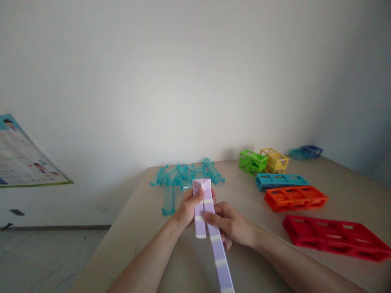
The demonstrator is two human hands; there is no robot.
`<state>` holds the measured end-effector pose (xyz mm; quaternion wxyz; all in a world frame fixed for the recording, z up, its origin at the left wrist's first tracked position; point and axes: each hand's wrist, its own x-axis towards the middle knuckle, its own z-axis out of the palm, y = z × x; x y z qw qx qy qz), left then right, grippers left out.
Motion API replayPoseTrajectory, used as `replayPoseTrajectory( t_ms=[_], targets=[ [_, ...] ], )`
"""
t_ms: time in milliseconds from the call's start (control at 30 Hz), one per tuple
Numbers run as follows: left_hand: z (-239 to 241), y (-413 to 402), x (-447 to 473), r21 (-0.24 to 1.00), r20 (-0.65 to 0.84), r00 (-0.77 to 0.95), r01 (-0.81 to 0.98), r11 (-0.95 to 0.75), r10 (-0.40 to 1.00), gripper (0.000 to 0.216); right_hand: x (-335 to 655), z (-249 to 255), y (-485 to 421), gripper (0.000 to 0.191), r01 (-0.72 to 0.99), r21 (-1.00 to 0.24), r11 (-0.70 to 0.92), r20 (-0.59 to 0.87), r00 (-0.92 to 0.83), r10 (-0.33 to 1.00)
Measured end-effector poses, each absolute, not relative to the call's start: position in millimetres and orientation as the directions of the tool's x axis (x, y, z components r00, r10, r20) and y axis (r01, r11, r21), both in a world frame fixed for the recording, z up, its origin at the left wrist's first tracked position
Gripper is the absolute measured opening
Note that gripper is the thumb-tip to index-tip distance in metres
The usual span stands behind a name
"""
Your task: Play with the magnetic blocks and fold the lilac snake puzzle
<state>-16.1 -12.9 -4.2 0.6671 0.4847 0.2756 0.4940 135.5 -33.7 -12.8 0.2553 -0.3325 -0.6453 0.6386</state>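
Centre of the dial, two banded purple bars, held up in front of the worktop [137, 219]: short bar [200, 228] on the left, long bar [218, 251] on the right, running down toward 5 o'clock. Joined at the top? Can't tell. Left hand [187, 208] at 9, thumb pressed on the short bar, fingertips wrapped behind both; right hand [230, 221] at 4, grip closed on the long bar, thumb on top. This looks like a lining-up hold, bars side by side, a slim gap lower down. The next move, I'd judge, calls for steady thumbs: the long bar's lower end has no hand on it.

Outward we go! Clear teal pieces [177, 177] sprawl at 11, the nearest just beyond the left hand, the closest obstacle there. Green frame [253, 162] and yellow frame [275, 160] at 2, dark blue frame [312, 151] farther out. Blue frame [281, 181] before 3, orange frame [296, 198] at 3, red frame [336, 237] just past it, crowding the right forearm's side. Poster [24, 156] on the wall [195, 81], toward 9.
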Motion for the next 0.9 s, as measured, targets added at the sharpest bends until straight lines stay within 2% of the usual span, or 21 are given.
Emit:
replayPoseTrajectory(
  t_ms=[133,267,433,567,900],
  targets=[
    [-5.4,-12.3,-16.1,0.923,0.081,0.353,-0.379,0.063,0.932,0.048,138.7,-13.7,-29.8,0.050,0.172,-0.985,-0.020,-0.124,-0.621,0.774],
    [-4.8,-11.8,-15.4,0.905,0.101,0.303,-0.423,0.039,0.947,0.046,138.8,-12.7,-26.5,0.045,0.053,-0.997,0.051,0.009,-0.605,0.797],
    [-5.4,-9.8,-18.0,0.887,0.105,0.298,-0.460,0.046,0.949,0.051,138.1,-11.0,-25.3,0.039,-0.149,-0.958,-0.245,-0.076,-0.693,0.717],
    [-6.0,-8.8,-21.5,0.887,0.143,0.353,-0.460,0.039,0.925,0.054,138.1,-13.9,-25.2,0.044,-0.182,-0.897,-0.402,-0.136,-0.753,0.644],
    [-6.5,-8.7,-26.1,0.920,0.177,0.425,-0.392,0.004,0.888,0.051,141.3,-12.4,-22.0,0.034,-0.056,-0.949,-0.311,-0.197,-0.663,0.722]
  ],
)
